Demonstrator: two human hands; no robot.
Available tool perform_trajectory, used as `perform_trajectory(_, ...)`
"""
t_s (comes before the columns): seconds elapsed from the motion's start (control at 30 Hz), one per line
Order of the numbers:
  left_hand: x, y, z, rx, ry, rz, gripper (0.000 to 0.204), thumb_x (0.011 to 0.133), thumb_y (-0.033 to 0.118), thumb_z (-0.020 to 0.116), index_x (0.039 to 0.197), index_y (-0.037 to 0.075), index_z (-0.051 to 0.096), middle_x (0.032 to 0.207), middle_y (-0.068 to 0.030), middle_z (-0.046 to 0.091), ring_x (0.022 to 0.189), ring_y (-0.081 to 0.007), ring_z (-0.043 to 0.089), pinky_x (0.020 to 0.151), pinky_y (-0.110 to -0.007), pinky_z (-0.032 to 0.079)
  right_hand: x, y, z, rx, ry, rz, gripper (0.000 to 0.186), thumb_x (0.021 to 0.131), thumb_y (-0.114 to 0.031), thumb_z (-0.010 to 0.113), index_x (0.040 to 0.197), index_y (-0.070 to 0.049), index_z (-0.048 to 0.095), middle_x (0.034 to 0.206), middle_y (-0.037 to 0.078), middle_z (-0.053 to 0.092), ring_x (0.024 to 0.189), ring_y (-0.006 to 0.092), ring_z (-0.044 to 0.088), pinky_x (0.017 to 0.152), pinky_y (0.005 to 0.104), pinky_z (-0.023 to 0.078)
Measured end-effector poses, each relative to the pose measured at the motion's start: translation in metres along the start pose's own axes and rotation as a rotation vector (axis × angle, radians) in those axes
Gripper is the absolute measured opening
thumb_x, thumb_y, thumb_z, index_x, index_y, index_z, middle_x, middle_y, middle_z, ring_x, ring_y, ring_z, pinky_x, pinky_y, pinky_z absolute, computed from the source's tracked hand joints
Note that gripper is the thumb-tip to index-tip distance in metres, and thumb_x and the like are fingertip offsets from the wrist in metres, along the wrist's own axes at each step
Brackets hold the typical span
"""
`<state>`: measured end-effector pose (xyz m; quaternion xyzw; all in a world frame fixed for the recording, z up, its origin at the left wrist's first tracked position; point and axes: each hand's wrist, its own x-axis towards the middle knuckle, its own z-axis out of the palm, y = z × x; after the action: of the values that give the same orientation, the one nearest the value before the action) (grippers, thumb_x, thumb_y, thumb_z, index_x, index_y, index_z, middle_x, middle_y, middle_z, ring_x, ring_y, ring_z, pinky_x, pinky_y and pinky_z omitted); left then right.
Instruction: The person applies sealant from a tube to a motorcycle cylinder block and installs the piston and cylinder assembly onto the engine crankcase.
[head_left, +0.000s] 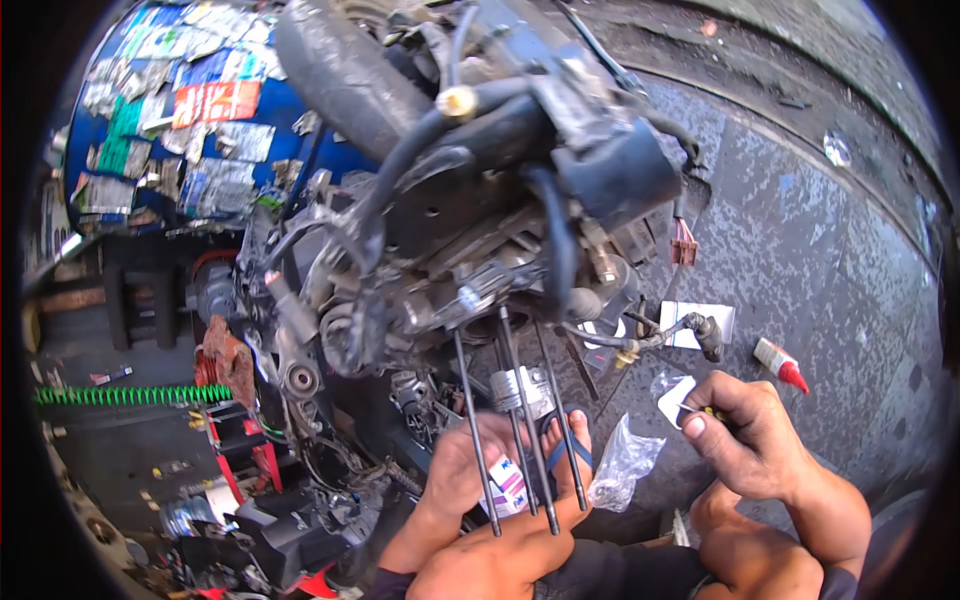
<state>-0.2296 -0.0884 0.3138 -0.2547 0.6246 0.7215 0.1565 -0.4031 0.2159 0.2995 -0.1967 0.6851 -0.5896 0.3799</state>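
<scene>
My left hand point(452, 470), partly blurred, is behind the long engine studs point(471, 420), at a small white-and-purple box point(505, 485). A silver piston point(515, 390) sits among the studs below the motorcycle engine's dark opening point(480, 323). My right hand point(740, 430) pinches a small thin item with a yellow bit, too small to name, beside a white piece in clear plastic point(676, 400). A crumpled clear bag point(625, 462) lies between my hands.
The motorcycle engine point(420, 230) fills the centre. A red-capped white tube point(780, 363) and white card point(695, 320) lie right. A blue surface with packets point(180, 150) is upper left. A green spring hose point(130, 394), red stand point(245, 450) and black parts point(290, 530) are left.
</scene>
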Motion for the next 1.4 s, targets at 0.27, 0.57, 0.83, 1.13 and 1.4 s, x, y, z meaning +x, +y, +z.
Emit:
perform_trajectory(0.27,-0.002,0.000,0.042,-0.029,-0.124,-0.114,0.053,0.108,0.045,0.043,0.071,0.007,0.053,0.062,-0.0029,0.058,0.059,-0.0110,0.053,0.058,-0.030,0.043,-0.023,-0.006,0.015,0.121,0.173,-0.014,0.020,0.099,-0.018,0.059,0.086,-0.002,0.056,0.066,-0.003,0.054,0.058,0.0048,0.046,0.052,0.0236,0.036)
perform_trajectory(0.57,-0.007,-0.035,0.042,-0.087,-0.155,0.064,0.046,0.108,0.034,0.047,0.069,0.008,0.049,0.059,0.0003,0.049,0.053,-0.0071,0.043,0.050,-0.026,0.036,0.015,-0.077,-0.021,0.348,0.549,-0.245,0.026,0.107,-0.028,0.050,0.089,-0.009,0.054,0.061,-0.008,0.037,0.046,0.0008,0.030,0.039,0.0191,0.024)
perform_trajectory(0.83,-0.033,-0.016,0.024,-0.039,0.017,0.001,0.042,0.105,0.030,0.055,0.069,0.009,0.057,0.059,0.0037,0.050,0.053,-0.0047,0.041,0.050,-0.025,0.033,0.004,-0.062,-0.065,0.279,0.674,-0.137,0.031,0.107,-0.033,0.049,0.088,-0.010,0.054,0.061,-0.006,0.040,0.047,0.0036,0.034,0.042,0.0207,0.030)
perform_trajectory(1.13,-0.061,-0.058,-0.031,-0.421,0.169,0.173,0.047,0.107,0.035,0.045,0.066,0.012,0.043,0.048,-0.0045,0.041,0.041,-0.0126,0.037,0.041,-0.026,0.029,-0.085,0.151,-0.128,-0.214,0.887,0.393,0.034,0.086,-0.001,0.051,0.119,0.001,0.060,0.084,-0.003,0.054,0.060,0.0048,0.045,0.051,0.0218,0.035)
perform_trajectory(1.4,-0.150,-0.264,-0.064,-0.310,0.876,-0.297,0.043,0.106,0.046,0.042,0.081,0.012,0.051,0.076,-0.0066,0.059,0.071,-0.0189,0.055,0.072,-0.033,0.043,-0.068,0.251,-0.018,-0.348,0.939,-0.211,0.028,0.088,-0.020,0.075,0.097,0.003,0.062,0.094,0.016,0.065,0.088,0.0262,0.063,0.077,0.0380,0.053)
